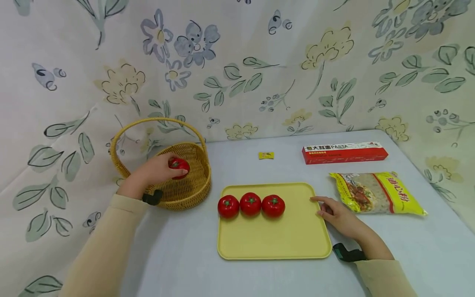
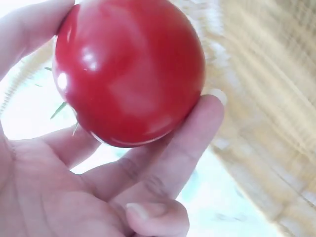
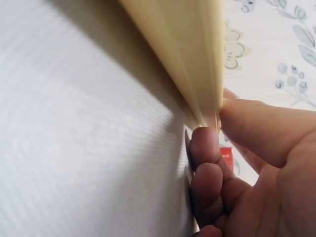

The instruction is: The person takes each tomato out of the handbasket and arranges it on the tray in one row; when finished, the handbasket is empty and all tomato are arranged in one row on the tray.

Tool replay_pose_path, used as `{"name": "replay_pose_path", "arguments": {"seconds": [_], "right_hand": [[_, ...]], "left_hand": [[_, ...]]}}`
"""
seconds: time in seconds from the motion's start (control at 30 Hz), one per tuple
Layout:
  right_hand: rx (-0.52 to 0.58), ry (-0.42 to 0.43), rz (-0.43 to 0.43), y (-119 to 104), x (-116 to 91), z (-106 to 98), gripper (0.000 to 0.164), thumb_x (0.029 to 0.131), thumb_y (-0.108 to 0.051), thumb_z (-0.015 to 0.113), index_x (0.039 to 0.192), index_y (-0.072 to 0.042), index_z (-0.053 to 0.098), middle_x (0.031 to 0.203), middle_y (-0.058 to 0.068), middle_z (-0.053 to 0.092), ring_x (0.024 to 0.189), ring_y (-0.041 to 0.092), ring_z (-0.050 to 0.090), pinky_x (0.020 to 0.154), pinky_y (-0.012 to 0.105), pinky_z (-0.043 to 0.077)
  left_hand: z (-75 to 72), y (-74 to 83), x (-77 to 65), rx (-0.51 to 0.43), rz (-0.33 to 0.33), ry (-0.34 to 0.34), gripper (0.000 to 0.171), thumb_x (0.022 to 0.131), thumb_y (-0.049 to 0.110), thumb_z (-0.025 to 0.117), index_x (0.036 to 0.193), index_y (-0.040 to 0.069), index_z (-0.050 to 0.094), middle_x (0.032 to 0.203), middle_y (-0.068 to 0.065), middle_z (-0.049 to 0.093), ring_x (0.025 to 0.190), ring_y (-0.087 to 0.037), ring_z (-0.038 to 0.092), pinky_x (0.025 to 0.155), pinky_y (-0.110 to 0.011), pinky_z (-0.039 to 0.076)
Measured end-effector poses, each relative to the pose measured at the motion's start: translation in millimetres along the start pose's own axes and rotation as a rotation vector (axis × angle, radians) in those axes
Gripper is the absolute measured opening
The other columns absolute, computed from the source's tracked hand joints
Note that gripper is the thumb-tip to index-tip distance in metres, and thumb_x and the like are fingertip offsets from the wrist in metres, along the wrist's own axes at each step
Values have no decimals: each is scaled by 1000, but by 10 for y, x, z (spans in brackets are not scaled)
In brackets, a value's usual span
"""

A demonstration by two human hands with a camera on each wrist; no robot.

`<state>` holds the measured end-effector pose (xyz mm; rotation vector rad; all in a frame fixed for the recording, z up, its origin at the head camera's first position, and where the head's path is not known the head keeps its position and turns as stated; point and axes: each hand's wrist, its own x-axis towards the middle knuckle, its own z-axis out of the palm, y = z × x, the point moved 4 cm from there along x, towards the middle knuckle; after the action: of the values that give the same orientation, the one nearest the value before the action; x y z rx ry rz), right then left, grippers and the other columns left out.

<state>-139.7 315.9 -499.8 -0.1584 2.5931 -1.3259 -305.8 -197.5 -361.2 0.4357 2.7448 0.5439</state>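
Note:
My left hand (image 1: 156, 169) grips a red tomato (image 2: 129, 74) between thumb and fingers, at the opening of a wicker basket (image 1: 198, 192) with a tall arched handle. In the left wrist view a bit of green shows at the tomato's side. Three more tomatoes sit in a row along the upper left of a yellow tray (image 1: 274, 241): a left one (image 1: 228, 206), a middle one (image 1: 250, 204) and a right one (image 1: 273, 206). At the tray's right edge, my right hand (image 1: 343, 218) pinches the rim, thumb on one side and fingertips (image 3: 203, 143) on the other.
Right of the tray lies a yellow noodle bag (image 1: 376, 193). Behind it is a red and white pasta box (image 1: 345, 153). A small yellow packet (image 1: 266, 155) lies at the back of the white table (image 1: 178, 255). Floral cloth (image 1: 237, 74) hangs behind.

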Motion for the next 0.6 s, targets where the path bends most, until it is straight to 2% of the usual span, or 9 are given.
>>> {"name": "replay_pose_path", "arguments": {"seconds": [0.07, 0.17, 0.3, 0.43, 0.6], "right_hand": [[-2, -2, 1, -1, -1, 4, 47, 105, -14, 65, 149, -6, 52, 94, 7, 50, 86, 22, 49, 66, 26, 41], [-3, 5, 6, 18, -7, 2, 47, 104, -14, 66, 149, -7, 53, 94, 7, 50, 87, 23, 49, 66, 26, 42], [-3, 12, -4, 43, -17, 0, 46, 104, -13, 66, 148, -7, 53, 93, 7, 50, 86, 22, 49, 66, 25, 42], [-5, 15, -6, 50, -20, -2, 46, 104, -13, 66, 148, -6, 53, 93, 7, 50, 85, 22, 49, 66, 25, 42], [1, 11, -5, 39, -9, 8, 46, 104, -14, 66, 148, -7, 53, 94, 8, 51, 87, 23, 49, 66, 26, 42]], "left_hand": [[-15, 161, -92, -18, 13, 23, 76, 97, 56, 69, 148, 3, 49, 130, -19, 64, 116, -36, 60, 99, -56, 51], [-4, 441, -197, -94, 49, 37, 76, 95, 53, 73, 152, 10, 47, 134, -17, 62, 119, -36, 59, 101, -55, 52], [65, 842, -281, -201, 113, 35, 79, 92, 43, 82, 153, 10, 43, 137, -15, 59, 122, -34, 58, 99, -50, 55], [182, 1214, -325, -249, 180, 33, 78, 89, 39, 86, 149, 11, 45, 135, -10, 59, 121, -29, 58, 97, -45, 57], [397, 1570, -332, -255, 279, 27, 74, 89, 35, 87, 148, 12, 48, 133, -5, 59, 118, -23, 58, 95, -39, 57]]}}
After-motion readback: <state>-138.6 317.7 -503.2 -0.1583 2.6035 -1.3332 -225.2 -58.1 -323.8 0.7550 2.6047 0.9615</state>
